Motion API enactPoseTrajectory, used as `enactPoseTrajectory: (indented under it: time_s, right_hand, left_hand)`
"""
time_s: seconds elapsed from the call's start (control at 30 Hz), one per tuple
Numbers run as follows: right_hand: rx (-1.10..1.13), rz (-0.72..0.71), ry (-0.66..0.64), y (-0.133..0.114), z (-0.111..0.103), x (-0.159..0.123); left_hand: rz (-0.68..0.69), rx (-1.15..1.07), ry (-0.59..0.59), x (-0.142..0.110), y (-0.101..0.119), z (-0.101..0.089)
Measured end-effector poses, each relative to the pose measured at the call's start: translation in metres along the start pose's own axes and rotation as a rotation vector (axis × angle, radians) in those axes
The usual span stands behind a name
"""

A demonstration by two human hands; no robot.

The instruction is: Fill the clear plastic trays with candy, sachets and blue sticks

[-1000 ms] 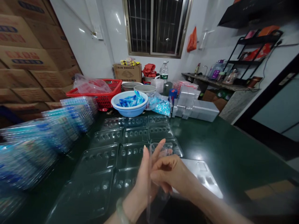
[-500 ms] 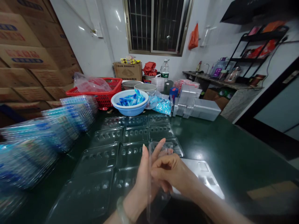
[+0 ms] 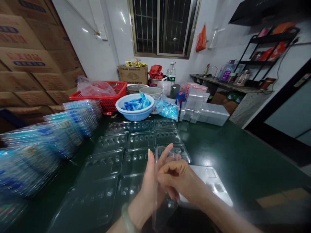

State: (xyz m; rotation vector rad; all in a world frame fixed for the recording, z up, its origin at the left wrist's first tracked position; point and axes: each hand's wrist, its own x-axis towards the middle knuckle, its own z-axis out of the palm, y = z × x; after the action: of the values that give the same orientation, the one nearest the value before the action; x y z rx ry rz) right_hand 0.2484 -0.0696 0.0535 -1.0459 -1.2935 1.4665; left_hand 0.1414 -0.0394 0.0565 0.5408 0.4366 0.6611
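Both my hands hold one clear plastic blister tray (image 3: 162,207) upright over the near edge of the green table (image 3: 230,152). My left hand (image 3: 148,187) lies flat against its left face with the fingers straight up. My right hand (image 3: 178,179) is curled and pinches the tray from the right. Several empty clear blister trays (image 3: 136,142) lie in rows on the table just beyond my hands. A stack of clear trays (image 3: 209,181) lies flat under my right wrist.
A long leaning row of filled blue packs (image 3: 48,136) lines the left side. Behind the trays stand a blue bowl of blue pieces (image 3: 135,106), a red basket (image 3: 107,95), a bag of blue bits (image 3: 167,110) and stacked clear trays (image 3: 206,111). Cardboard boxes (image 3: 29,58) rise at the left.
My hands stay almost where they were; the held tray has shifted only slightly between the fingers.
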Motion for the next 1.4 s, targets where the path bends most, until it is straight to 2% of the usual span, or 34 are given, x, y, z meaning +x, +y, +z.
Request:
enactPoseTrajectory:
  time_s: [0.27, 0.37, 0.43, 0.47, 0.53, 0.63, 0.73, 0.83, 0.9, 0.97, 1.03, 1.07, 1.13, 1.23, 1.4]
  right_hand:
    - [-0.051, 0.035, 0.020, -0.003, 0.000, -0.001]
    - [-0.076, 0.042, 0.048, -0.006, 0.002, 0.000]
    - [-0.106, -0.024, 0.096, -0.010, 0.007, 0.000]
    - [-0.123, -0.072, 0.120, -0.012, 0.009, 0.000]
    - [-0.159, -0.156, 0.161, -0.018, 0.012, -0.001]
    - [-0.201, -0.170, 0.189, -0.031, 0.004, -0.008]
    - [-0.205, -0.171, 0.262, -0.049, -0.025, -0.024]
    - [-0.350, -0.276, 0.450, -0.065, -0.066, -0.035]
    - [-0.624, -0.355, 0.573, -0.066, -0.095, -0.031]
    - [-1.049, -0.383, 0.612, -0.054, -0.122, -0.016]
    - [-1.553, -0.323, 0.532, -0.032, -0.149, 0.006]
    - [-1.787, -0.250, 0.422, -0.020, -0.162, 0.018]
    - [-1.906, -0.203, 0.298, 0.004, -0.185, 0.038]
    - [-1.949, -0.174, 0.177, 0.028, -0.213, 0.059]
    - [-1.970, -0.134, 0.091, 0.042, -0.235, 0.083]
  left_hand:
    - [0.034, 0.090, 0.048, -0.001, 0.000, 0.005]
    - [0.137, 0.198, 0.170, 0.000, -0.002, 0.008]
    - [0.250, 0.290, 0.244, 0.000, -0.002, 0.008]
    - [0.293, 0.329, 0.243, 0.001, -0.001, 0.007]
    - [0.318, 0.355, 0.155, 0.003, 0.003, 0.003]
    - [0.287, 0.291, 0.044, 0.007, 0.010, -0.005]
    - [0.304, 0.273, 0.145, 0.010, 0.020, -0.010]
    - [0.327, 0.206, 0.207, 0.010, 0.033, -0.019]
    - [0.320, 0.106, 0.212, 0.011, 0.043, -0.031]
    - [0.307, 0.030, 0.252, 0.013, 0.054, -0.045]
    - [0.305, -0.003, 0.320, 0.016, 0.063, -0.058]
    - [0.303, -0.009, 0.346, 0.017, 0.066, -0.062]
    - [0.304, -0.009, 0.355, 0.019, 0.070, -0.066]
    - [0.299, -0.016, 0.344, 0.024, 0.069, -0.060]
    - [0.314, 0.007, 0.324, 0.042, 0.063, -0.040]
